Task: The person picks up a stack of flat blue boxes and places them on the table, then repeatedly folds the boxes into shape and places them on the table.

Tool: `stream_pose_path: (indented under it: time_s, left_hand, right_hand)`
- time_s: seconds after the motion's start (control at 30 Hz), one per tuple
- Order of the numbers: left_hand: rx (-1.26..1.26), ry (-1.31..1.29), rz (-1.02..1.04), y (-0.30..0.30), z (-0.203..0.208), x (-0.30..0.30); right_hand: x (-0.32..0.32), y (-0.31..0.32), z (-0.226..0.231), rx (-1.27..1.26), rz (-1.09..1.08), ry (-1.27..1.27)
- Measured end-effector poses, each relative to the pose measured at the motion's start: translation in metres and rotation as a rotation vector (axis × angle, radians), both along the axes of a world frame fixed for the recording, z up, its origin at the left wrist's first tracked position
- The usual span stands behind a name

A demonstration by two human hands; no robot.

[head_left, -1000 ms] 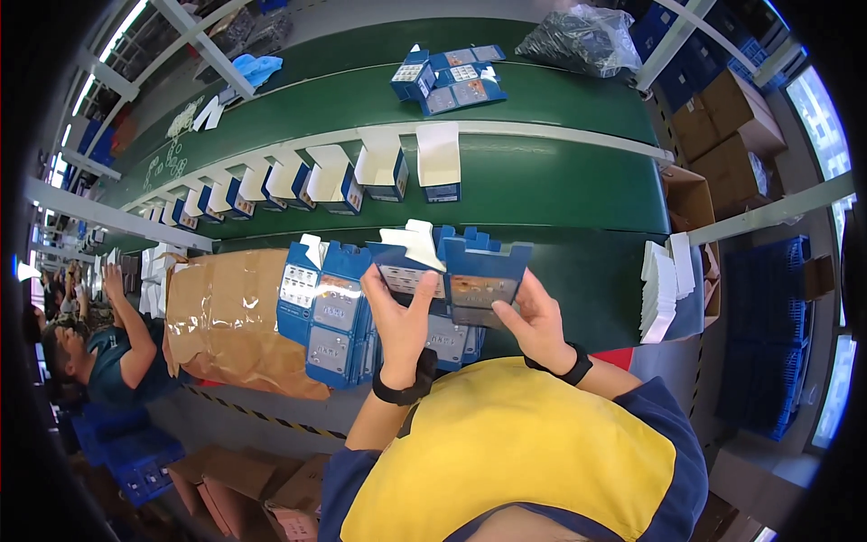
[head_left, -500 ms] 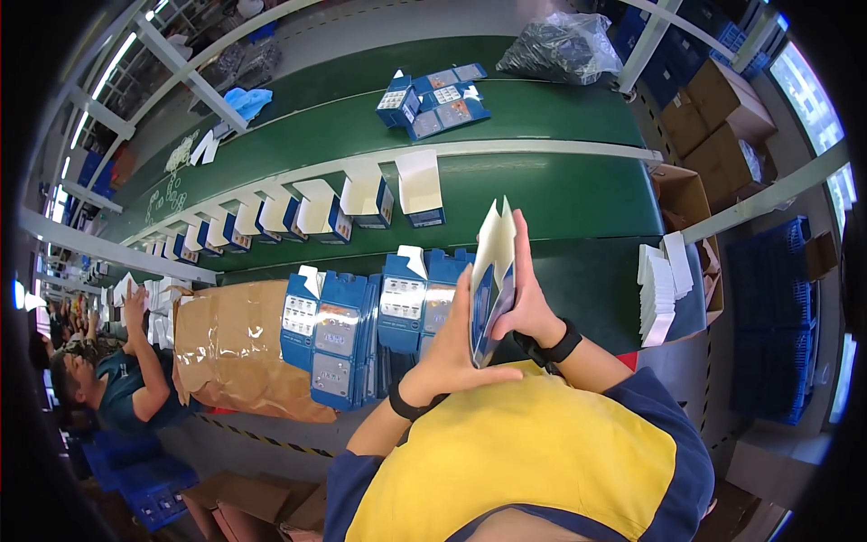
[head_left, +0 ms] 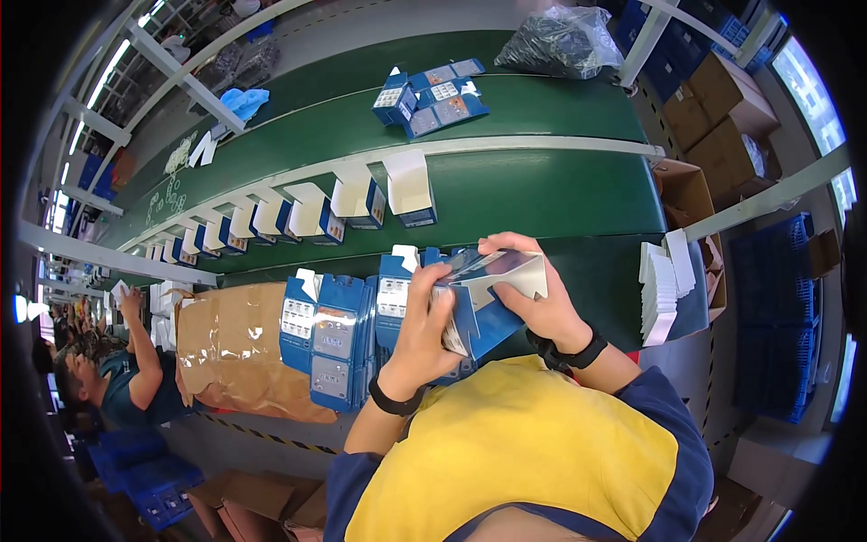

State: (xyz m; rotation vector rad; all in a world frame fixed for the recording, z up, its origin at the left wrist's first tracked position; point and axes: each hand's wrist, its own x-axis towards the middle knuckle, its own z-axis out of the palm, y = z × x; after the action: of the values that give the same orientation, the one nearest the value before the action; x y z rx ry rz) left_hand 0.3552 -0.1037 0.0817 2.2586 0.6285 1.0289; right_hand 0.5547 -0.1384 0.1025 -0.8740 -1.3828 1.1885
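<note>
Between my two hands is a blue printed carton (head_left: pixel 495 327) with a pale inside, partly opened out and tilted, its flaps standing out. My left hand (head_left: pixel 421 327) grips its left side, with the thumb and fingers at the edge. On the right, my right hand (head_left: pixel 547 303) holds the carton with fingers over the far edge and the thumb against a white flap. Just left of my left hand, flat blue cartons (head_left: pixel 339 330) lie in stacks, partly hidden behind it.
Opened cartons (head_left: pixel 411 185) stand in a row along the green conveyor (head_left: pixel 542 190). Flattened cartons (head_left: pixel 447 98) and a plastic bag (head_left: pixel 562 43) lie beyond the rail. White card pieces (head_left: pixel 659 289) are stacked at right. A brown-wrapped bundle (head_left: pixel 230 343) is left; another person (head_left: pixel 122 384) works past it.
The carton was a flattened, upright sleeve; now it is tilted and spread open. My hands have turned it, and my right hand has moved lower. The row of cartons has shifted slightly left.
</note>
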Motion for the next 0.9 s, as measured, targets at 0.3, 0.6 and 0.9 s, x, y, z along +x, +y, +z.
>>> stream_pose_path:
  time_s: [0.3,0.6,0.9]
  left_hand:
    - [0.018,-0.155,-0.052,-0.005,0.015,0.006]
    - [-0.244,-0.334,-0.018,-0.019,0.010,0.006]
    - [0.163,-0.054,-0.074,-0.011,0.012,-0.012]
  right_hand:
    - [-0.003,-0.009,0.010,-0.184,0.085,0.477]
    - [0.001,-0.006,0.001,0.405,0.094,0.060]
    - [-0.020,-0.017,0.012,0.127,-0.102,-0.309]
